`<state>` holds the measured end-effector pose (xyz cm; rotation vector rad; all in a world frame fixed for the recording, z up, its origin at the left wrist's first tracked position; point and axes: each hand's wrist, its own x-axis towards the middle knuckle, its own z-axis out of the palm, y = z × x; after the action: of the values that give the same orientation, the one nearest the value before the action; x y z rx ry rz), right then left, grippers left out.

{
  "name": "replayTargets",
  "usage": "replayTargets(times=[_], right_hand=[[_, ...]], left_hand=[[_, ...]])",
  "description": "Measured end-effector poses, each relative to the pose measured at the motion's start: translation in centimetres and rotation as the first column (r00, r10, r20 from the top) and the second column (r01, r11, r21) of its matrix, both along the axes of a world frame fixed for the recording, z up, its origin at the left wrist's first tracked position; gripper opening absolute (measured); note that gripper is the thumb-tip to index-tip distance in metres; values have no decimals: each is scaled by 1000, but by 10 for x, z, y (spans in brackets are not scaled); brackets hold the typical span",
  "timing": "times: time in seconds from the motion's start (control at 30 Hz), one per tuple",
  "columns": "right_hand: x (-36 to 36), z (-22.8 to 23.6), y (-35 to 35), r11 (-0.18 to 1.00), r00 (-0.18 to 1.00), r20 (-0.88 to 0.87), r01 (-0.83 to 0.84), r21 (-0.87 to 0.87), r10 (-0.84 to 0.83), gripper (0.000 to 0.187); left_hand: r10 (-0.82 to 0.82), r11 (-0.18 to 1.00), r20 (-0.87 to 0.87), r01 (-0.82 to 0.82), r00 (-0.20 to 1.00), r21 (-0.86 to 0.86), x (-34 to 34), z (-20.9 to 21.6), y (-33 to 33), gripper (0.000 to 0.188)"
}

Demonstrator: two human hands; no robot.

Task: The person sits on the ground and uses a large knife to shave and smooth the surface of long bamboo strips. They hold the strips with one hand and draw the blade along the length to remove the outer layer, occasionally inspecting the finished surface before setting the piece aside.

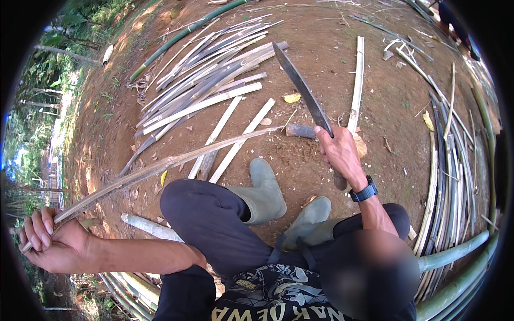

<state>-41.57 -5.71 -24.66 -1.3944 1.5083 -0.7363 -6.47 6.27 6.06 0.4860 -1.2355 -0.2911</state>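
At the far left, my left hand (56, 241) is closed round the near end of a long split bamboo strip (160, 165). The strip slants up and right, its far tip close to a short dark piece of bamboo (301, 131) on the ground. My right hand (342, 152), with a dark watch (364, 189) on the wrist, grips the handle of a machete (304, 88). Its long dark blade points up and slightly left, apart from the strip. Most of the handle is hidden in my fist; its butt shows below.
Split bamboo strips (214, 80) lie piled at the upper left. A pale strip (357, 80) lies beyond my right hand. More strips (452, 187) and green bamboo poles (455, 251) line the right. My rubber boots (266, 190) stand on the brown soil. Someone's dark-clothed leg shows top right.
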Motion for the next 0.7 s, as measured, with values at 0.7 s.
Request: replayTargets(times=[0.7], right_hand=[[99,116,75,732,891,107,-288,-618,441,15]], left_hand=[[-91,995,116,85,989,56,-70,-17,-25,25]])
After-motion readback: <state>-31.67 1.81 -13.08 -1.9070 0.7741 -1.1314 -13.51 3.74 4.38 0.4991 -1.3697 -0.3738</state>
